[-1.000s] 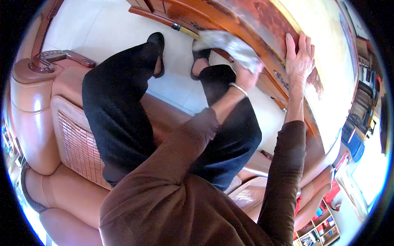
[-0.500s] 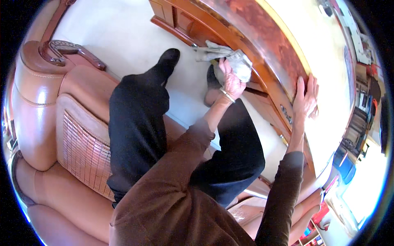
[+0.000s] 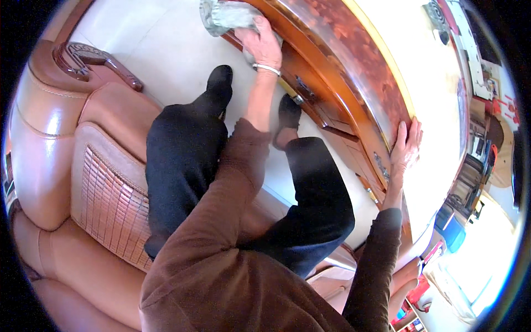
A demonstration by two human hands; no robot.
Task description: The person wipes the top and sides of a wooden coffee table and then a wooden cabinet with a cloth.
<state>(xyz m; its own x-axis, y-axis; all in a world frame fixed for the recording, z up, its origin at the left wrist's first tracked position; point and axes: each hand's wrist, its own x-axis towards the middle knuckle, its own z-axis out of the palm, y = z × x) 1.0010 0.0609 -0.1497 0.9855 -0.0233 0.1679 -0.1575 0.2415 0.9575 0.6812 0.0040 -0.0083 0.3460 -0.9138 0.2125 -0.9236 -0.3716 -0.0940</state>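
My left hand, wearing a silver bangle, grips a pale, crumpled cloth. The cloth lies against the far end of the brown wooden coffee table, by its carved side; the fingertips are partly hidden in it. Farther right, my right hand rests on the table's edge, fingers stretched over the yellow-trimmed top. It holds nothing. Below that hand a dark metal drawer handle shows on the table's side.
A tan leather sofa with a woven seat mat stands on the left. My black-trousered legs reach over the pale tiled floor, one foot close beside the table. Various items and a blue bin-like object line the far right.
My left hand has moved the cloth up and left along the table's side, toward its far end. My right hand stays on the edge, slightly lower in view.
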